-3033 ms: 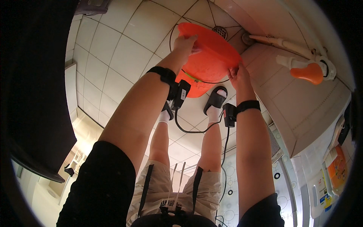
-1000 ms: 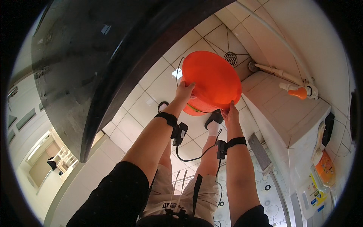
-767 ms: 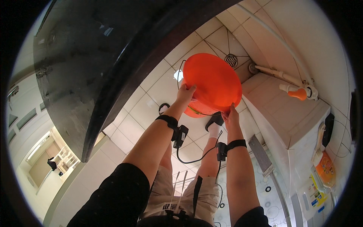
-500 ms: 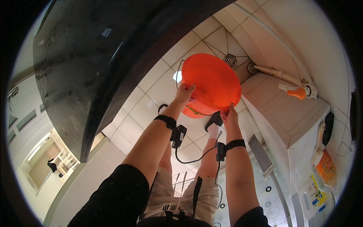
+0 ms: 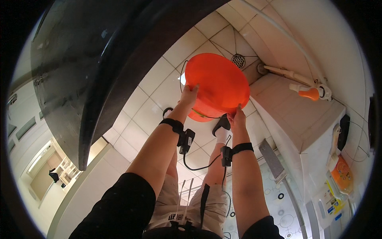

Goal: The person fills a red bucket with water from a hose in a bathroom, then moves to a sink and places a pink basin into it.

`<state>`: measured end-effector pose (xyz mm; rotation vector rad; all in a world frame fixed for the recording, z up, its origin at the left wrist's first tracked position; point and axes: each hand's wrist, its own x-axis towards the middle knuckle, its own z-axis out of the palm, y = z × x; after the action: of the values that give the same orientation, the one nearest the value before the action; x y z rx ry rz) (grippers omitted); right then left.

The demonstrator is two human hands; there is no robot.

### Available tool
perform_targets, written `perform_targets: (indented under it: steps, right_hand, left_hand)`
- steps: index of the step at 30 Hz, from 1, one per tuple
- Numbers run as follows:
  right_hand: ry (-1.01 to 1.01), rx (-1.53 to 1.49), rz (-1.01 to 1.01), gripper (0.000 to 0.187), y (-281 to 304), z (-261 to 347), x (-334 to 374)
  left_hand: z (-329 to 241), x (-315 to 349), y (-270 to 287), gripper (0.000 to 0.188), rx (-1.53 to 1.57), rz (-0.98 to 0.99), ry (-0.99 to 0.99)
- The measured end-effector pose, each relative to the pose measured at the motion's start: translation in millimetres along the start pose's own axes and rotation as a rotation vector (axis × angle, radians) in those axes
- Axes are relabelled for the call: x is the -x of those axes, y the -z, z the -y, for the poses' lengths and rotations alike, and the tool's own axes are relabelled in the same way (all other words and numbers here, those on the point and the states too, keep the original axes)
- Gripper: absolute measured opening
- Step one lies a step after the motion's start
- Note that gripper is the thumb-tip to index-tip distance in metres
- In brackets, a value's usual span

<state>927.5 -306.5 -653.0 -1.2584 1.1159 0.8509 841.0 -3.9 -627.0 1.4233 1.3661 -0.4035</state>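
An orange-red plastic bucket [image 5: 219, 81] is held out in front of me above the tiled floor, its mouth tilted up toward me. My left hand [image 5: 188, 97] is closed on the near left part of its rim, thumb over the edge. On the near right part of the rim, my right hand [image 5: 238, 117] grips with the thumb inside. The bucket's wire handle hangs loose at its outer side. Nothing shows inside the bucket. Black straps with small box-shaped devices, joined by a cable, sit on both forearms.
A round floor drain [image 5: 238, 61] lies beyond the bucket. To the right are a tiled ledge [image 5: 294, 107], a pipe with an orange-handled fitting [image 5: 309, 94], a brush and an orange bottle [image 5: 342, 175]. A flat mop [image 5: 272, 159] leans nearby. A large dark curved surface [image 5: 79, 71] fills the upper left.
The bucket and both hands have shifted slightly left in view, along with the surroundings. My grip on the rim stays the same.
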Motion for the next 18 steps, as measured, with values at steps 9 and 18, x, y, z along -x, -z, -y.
perform_targets:
  steps: [9,18]
  right_hand:
    - [0.021,-0.109,-0.065,0.051,-24.7,-4.1,25.7]
    - [0.024,-0.124,-0.026,0.048,-36.0,-1.7,29.8]
  left_hand:
    - [0.7,5.0,7.6,0.065,0.060,-0.034,0.005]
    - [-8.5,-0.9,19.4,0.061,0.049,-0.017,0.018]
